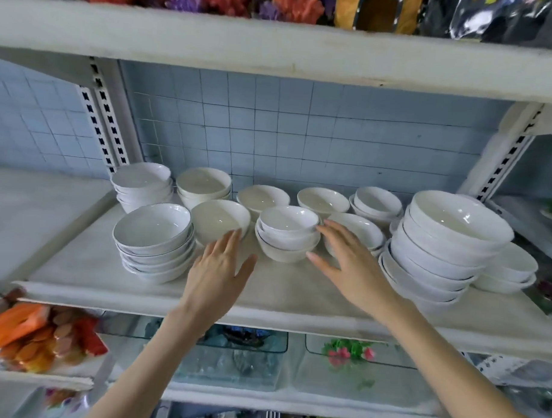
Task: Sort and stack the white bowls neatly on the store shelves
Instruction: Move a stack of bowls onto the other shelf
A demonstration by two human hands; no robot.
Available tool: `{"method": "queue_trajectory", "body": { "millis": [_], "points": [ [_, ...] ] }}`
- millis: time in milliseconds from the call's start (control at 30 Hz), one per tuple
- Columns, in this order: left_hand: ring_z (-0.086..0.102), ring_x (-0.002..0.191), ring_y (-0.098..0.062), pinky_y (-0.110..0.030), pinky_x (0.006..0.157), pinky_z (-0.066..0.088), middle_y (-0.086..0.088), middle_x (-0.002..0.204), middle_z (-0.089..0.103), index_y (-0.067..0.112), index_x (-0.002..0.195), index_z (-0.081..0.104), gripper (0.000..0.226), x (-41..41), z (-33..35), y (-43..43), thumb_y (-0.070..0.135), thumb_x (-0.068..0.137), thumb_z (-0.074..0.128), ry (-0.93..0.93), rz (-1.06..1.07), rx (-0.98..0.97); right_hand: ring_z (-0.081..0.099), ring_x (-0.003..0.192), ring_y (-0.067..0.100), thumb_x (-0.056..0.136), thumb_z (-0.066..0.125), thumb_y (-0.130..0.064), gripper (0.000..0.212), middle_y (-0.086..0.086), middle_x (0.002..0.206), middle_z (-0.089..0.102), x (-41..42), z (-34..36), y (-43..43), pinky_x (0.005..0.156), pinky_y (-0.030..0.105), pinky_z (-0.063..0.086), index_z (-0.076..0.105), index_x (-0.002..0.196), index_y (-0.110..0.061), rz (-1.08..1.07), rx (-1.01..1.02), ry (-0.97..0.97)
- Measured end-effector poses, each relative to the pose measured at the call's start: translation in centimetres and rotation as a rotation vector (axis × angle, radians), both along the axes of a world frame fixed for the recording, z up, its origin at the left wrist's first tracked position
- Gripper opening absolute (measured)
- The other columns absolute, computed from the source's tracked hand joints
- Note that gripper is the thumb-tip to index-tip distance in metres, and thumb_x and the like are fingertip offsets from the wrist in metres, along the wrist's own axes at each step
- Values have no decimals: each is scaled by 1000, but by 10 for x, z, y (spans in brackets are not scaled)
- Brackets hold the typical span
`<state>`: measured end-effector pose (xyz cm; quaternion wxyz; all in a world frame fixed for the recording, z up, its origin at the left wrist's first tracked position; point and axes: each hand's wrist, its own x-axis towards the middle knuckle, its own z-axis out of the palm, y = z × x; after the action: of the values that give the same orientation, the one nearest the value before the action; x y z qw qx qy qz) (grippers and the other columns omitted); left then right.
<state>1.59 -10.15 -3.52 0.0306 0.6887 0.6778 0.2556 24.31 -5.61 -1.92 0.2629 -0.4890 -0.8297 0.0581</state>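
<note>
Left hand [218,269] and right hand [351,261], empty and spread, flank a white ceramic bowl stack [287,237] at twelve o'clock, likely to grasp it next.

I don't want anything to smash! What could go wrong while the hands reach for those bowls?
The tall stack on the right leans, with its bowls sitting unevenly. The right grip is close beside it, so a bump from that arm might topple it.
The tilted bowl lies by the fingertips of the left grip; a nudge could knock it against the left stack.
</note>
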Motion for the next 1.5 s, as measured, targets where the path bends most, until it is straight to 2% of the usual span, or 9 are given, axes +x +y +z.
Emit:
{"method": "queue_trajectory", "body": {
  "millis": [133,300,567,767,900,1033,1167,1367,1500],
  "points": [
    [35,135,-23,-38,99,40,-2,151,36,13,149,25,62,2,-3,24,42,97,43,-9,-83,-35,43,127,14,88,64,-32,41,-2,136,51,-27,7,37,105,31,34,57,126,-18,130,-56,26],
    [19,144,-15,-31,109,27,1,160,16,13,153,6,71,4,-6,44,48,99,35,17,-178,-74,62,85,2,88,64,-33,7,-17,89,69,-43,16,54,84,31,49,70,87,-29,111,-293,100],
    [7,147,-12,-22,114,9,-3,161,8,9,152,5,77,3,-3,58,51,97,39,-256,-280,-179,50,66,4,89,61,-22,21,-15,65,58,-52,9,58,66,33,41,58,70,-28,-12,-188,114],
    [3,147,-11,-17,113,3,-5,161,8,5,152,4,76,6,7,59,48,99,38,-389,-325,-220,47,71,3,85,65,-4,13,-23,68,55,-54,2,56,68,23,40,66,76,-13,-38,45,227],
    [10,147,-15,-20,115,7,-6,161,2,4,151,-3,82,8,12,62,46,98,43,-496,-348,-243,51,75,8,83,63,-4,8,-4,73,62,-52,6,57,69,12,37,67,77,-7,9,162,254],
    [7,139,3,-9,108,9,14,149,10,10,152,-4,84,14,20,63,42,96,50,-693,-405,-228,50,75,3,82,58,-11,13,-8,77,59,-48,18,55,73,3,35,68,76,-3,33,265,302],
    [45,131,-9,-36,111,35,4,141,49,22,139,33,64,13,22,68,53,88,57,-986,-431,-143,49,74,8,85,50,-18,26,-6,77,57,-48,37,47,74,6,36,67,76,-1,117,373,354],
    [61,112,-12,-27,91,50,2,119,65,13,124,46,62,6,34,57,39,74,71,-1154,-440,19,53,78,14,91,49,-21,24,-4,80,57,-57,52,35,74,19,40,64,77,-8,258,348,436],
    [60,115,-16,-26,91,49,-3,122,63,7,131,42,66,-6,39,43,28,76,72,-1155,-399,143,51,103,7,90,54,-38,18,-14,105,51,-71,52,30,86,17,39,63,100,-26,385,210,594]
  ]
}}
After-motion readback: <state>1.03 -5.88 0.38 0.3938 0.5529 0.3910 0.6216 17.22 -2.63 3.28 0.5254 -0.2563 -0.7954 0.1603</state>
